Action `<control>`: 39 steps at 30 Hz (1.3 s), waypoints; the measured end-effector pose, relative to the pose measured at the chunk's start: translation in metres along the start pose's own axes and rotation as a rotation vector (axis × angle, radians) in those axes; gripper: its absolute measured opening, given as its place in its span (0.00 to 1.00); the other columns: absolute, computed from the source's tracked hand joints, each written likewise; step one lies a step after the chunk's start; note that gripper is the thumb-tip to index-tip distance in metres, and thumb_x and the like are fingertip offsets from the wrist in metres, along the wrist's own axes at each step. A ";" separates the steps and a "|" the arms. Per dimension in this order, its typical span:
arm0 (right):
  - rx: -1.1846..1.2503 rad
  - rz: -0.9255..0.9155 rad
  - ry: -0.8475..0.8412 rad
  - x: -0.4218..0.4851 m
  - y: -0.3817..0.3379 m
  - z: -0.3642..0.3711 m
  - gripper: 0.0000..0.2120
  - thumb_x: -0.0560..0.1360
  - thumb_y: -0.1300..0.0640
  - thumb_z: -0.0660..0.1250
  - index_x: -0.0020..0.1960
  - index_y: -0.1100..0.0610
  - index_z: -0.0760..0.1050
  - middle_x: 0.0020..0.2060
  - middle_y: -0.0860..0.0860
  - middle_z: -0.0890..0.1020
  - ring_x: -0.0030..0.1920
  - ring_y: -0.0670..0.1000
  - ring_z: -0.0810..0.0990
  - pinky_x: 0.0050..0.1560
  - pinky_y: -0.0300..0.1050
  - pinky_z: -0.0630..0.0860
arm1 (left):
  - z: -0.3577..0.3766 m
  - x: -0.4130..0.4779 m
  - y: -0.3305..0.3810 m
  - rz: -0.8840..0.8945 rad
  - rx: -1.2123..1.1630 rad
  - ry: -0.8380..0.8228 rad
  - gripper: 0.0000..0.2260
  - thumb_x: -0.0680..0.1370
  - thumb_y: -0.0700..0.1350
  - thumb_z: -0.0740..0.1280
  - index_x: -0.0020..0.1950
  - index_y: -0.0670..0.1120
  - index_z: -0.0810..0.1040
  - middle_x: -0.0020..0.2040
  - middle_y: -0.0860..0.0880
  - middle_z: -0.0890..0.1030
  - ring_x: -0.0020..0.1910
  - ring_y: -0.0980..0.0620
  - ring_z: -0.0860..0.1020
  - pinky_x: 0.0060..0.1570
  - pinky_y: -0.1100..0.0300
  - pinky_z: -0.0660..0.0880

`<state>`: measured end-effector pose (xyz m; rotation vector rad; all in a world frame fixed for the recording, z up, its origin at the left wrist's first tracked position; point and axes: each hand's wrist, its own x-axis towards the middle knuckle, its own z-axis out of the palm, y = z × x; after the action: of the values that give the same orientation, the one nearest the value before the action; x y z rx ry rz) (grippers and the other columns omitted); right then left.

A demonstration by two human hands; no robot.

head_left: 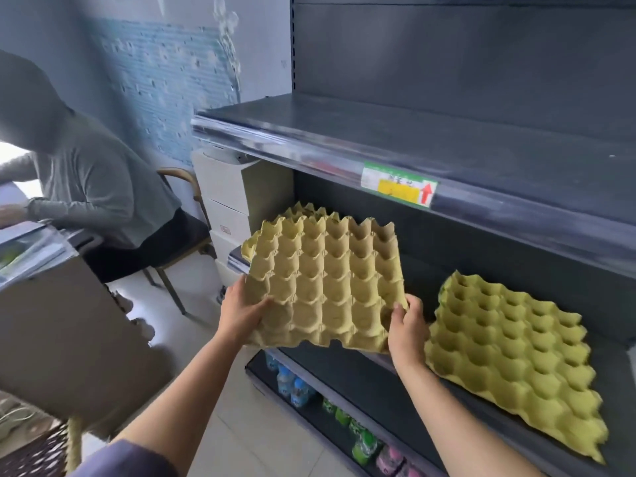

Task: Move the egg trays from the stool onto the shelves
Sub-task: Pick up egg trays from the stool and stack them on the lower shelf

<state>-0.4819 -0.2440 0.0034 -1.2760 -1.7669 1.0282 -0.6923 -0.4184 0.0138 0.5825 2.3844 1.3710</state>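
Left hand (241, 311), right hand (407, 333), both clamped on the yellow moulded-pulp egg tray (320, 280); level it, slide it in beside the greenish pulp tray (509, 356).

Seated person (86, 187): far left, grey long-sleeved top, leaning over a counter.
Chair (186, 256): under that person, curved wooden back, dark seat.
Pale boxes (227, 201): stacked behind the chair.
Price label (399, 187): green and yellow, red arrow pointing up, on the front edge of the upper shelf (309, 142).
Bottles (296, 387): blue, green and pink, lined along the front edge of the lowest shelf (311, 416).
Cardboard box (69, 339): big, brown, near left.
Woven basket (34, 456): bottom-left corner.
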 end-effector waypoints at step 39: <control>-0.792 0.060 0.152 0.041 -0.065 0.154 0.17 0.79 0.53 0.60 0.67 0.55 0.70 0.65 0.54 0.70 0.60 0.58 0.72 0.54 0.51 0.73 | -0.004 0.223 0.028 0.644 0.552 -0.306 0.16 0.77 0.48 0.64 0.65 0.50 0.73 0.64 0.45 0.72 0.64 0.41 0.66 0.62 0.49 0.61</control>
<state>-0.6545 -0.2468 0.0001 -1.8165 -2.1005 0.2159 -0.8813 -0.2967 0.0229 1.6853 2.3913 0.6948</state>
